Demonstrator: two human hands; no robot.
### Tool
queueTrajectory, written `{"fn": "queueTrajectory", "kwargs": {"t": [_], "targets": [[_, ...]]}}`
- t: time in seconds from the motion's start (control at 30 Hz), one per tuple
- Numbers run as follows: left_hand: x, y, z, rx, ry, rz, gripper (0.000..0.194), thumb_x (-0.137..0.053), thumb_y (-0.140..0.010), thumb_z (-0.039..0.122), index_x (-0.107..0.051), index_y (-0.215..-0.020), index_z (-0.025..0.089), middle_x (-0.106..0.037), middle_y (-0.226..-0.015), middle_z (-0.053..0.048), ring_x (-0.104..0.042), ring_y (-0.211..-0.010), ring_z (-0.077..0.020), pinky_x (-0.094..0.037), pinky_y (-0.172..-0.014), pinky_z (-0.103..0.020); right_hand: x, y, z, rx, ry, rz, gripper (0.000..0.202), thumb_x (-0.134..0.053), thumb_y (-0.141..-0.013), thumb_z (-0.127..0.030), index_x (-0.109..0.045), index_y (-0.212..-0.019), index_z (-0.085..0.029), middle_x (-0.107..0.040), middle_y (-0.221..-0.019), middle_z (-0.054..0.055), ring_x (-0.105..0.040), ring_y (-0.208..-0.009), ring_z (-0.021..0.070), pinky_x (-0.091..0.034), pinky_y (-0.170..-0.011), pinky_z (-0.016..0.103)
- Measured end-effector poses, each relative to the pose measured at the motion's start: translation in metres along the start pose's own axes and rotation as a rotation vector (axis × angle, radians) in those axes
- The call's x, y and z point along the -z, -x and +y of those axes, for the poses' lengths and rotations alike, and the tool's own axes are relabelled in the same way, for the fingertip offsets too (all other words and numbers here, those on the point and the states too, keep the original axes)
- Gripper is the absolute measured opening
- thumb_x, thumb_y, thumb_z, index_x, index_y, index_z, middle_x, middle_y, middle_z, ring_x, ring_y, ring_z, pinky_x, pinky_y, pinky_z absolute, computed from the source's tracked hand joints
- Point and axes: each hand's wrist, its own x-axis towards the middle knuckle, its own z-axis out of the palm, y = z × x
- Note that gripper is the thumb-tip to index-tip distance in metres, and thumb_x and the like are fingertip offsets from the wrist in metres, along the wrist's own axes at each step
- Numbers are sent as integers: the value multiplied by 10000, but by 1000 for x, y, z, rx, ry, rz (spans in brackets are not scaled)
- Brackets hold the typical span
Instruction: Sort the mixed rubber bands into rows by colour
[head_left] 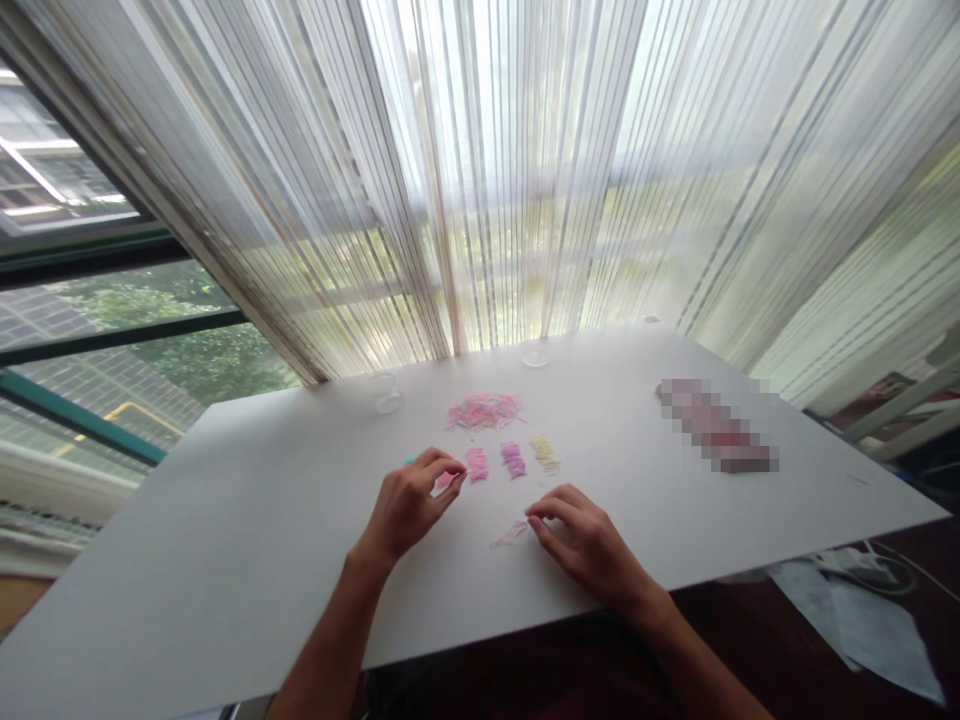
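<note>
Three in a row across the middle of a white table (247, 540): pink bundle (477, 464), purple bundle (514, 460) and pale yellow bundle (544, 454), all made of short, thin strands laid close together. Farther left in the same line, mostly covered by the left hand (409, 503), a second pink patch (444, 481) and a bit of teal (410, 461). On that hand, thumb and index fingertip brought close, just beside the pink bundle; cannot tell whether clamped on a strand or on nothing. Nearer the table's front edge, right hand (589, 540) with fingers bent and thumb and index tips close together at the end of a few loose pale pink strands (510, 535); cannot tell whether pinching one or only touching. Beyond the row, a loose heap of mixed strands (486, 411), mostly pink with blue and orange tints, tangled and spread wide. Near the far edge, a clear round dish (535, 360) and, to its left, a clear container (388, 400), hard to make out in detail. Well apart on the right, a blurred-out pinkish object (720, 425), impossible to identify. Behind everything, a striped sheer curtain (525, 200); at left, an uncovered window (187, 300).
</note>
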Motion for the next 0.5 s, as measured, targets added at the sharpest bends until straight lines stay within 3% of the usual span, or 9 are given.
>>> {"fn": "queueTrajectory", "kwargs": {"t": [0.1, 0.27, 0.5], "targets": [[-10, -7, -4, -6, -15, -17, 125, -600, -950, 234, -724, -936, 225, -730, -929, -6, -676, -726, -112, -490, -640, -199, 0, 0, 0, 3, -1, 1, 103, -589, -966, -186, -680, -978, -234, -679, -918, 47, -657, -876, 195, -552, -782, 315], [-23, 1, -6, 30, 37, 65, 157, -600, -963, 275, -750, -948, 232, -737, -944, -15, -640, -648, -93, -491, -602, -194, 1, 0, -1, 2, -2, -4, 102, -590, -963, -181, -679, -972, -231, -680, -914, 47, -659, -872, 193, -553, -782, 311], [-28, 7, -8, 6, 5, 37, 181, -585, -965, 276, -758, -935, 233, -751, -942, -22, -717, -799, -128, -537, -673, -200, 2, -1, -2, -8, -2, -7, 110, -580, -969, -200, -685, -967, -230, -683, -912, 53, -663, -867, 199, -566, -780, 328]]}}
